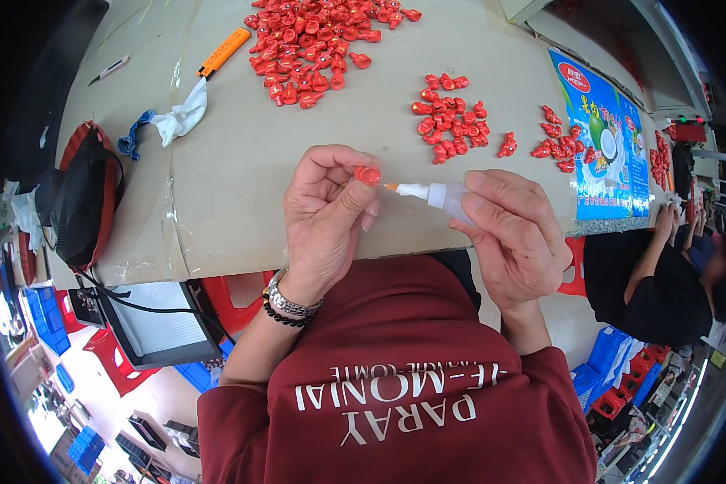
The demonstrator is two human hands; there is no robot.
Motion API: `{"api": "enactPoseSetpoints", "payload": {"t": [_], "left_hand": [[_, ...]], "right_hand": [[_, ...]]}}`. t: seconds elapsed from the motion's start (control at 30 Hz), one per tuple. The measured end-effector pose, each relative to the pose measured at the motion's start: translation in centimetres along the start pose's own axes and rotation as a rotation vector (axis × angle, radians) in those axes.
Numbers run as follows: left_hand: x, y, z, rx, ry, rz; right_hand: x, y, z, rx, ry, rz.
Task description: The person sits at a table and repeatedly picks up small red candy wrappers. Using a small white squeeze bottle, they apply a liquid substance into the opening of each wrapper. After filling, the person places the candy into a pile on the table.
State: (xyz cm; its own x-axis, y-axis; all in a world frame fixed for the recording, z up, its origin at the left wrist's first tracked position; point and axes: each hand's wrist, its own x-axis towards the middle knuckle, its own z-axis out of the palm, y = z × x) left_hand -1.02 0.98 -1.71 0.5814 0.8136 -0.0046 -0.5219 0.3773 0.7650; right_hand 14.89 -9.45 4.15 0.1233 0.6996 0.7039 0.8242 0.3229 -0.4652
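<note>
Left hand (327, 214) raised over the near edge of the cardboard-covered counter (234, 161), fingers (355, 198) clamped together on a small red plastic piece (368, 174) pinched between thumb and fingertips. Beaded and metal bracelets (289, 308) around the left wrist. Right hand (512, 234) just beside it, fingers curled shut around a small translucent white squeeze bottle (442, 196), orange nozzle tip (390, 187) pointing left and almost touching the red piece; contact itself too fine to tell.

Farther back on the counter, a big heap of similar small red plastic pieces (315, 44) near the far edge, a smaller cluster (452, 117) right of the centre, and another small group (561, 145) lying partly against a blue printed sheet (609, 153) at the right end. At the far left, an orange utility knife (223, 51) touching a crumpled white glove with blue cuff (173, 121). A red-and-black bag (85, 198) off the counter's left edge, a white box-shaped device (157, 323) below it. Dark red sweatshirt (411, 379) filling the lower middle. At the right, another person in dark clothing (661, 282) with hands up at the counter's end.
</note>
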Motion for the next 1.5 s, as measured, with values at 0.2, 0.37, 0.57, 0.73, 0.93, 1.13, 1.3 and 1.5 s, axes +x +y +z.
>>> {"api": "enactPoseSetpoints", "payload": {"t": [0.2,0.37,0.57,0.73,0.93,1.13,1.3,1.5], "left_hand": [[0.1,0.0,0.0,-0.001,0.009,0.000],[0.1,0.1,0.0,0.006,0.021,0.015],[0.0,0.1,0.0,0.026,0.026,0.031],[0.1,0.4,0.1,-0.027,0.038,-0.029],[0.0,0.6,0.0,-0.144,-0.019,-0.123],[-0.6,0.7,0.0,-0.194,-0.046,-0.189],[-1.3,0.6,-0.2,-0.218,-0.034,-0.207],[-1.4,0.5,-0.4,-0.226,0.002,-0.199]], "right_hand": [[0.1,0.2,0.4,0.003,0.055,-0.014],[0.1,0.1,-0.1,-0.013,-0.014,0.008],[0.3,0.3,-0.1,-0.029,0.013,-0.012],[0.0,1.0,-0.4,0.026,0.036,0.146],[2.0,2.6,0.4,0.559,0.169,0.787],[4.7,5.2,1.6,0.423,-0.043,0.749],[6.6,6.6,3.3,-0.224,-0.448,0.410],[6.7,6.7,5.1,-0.554,-0.540,0.260]]}}
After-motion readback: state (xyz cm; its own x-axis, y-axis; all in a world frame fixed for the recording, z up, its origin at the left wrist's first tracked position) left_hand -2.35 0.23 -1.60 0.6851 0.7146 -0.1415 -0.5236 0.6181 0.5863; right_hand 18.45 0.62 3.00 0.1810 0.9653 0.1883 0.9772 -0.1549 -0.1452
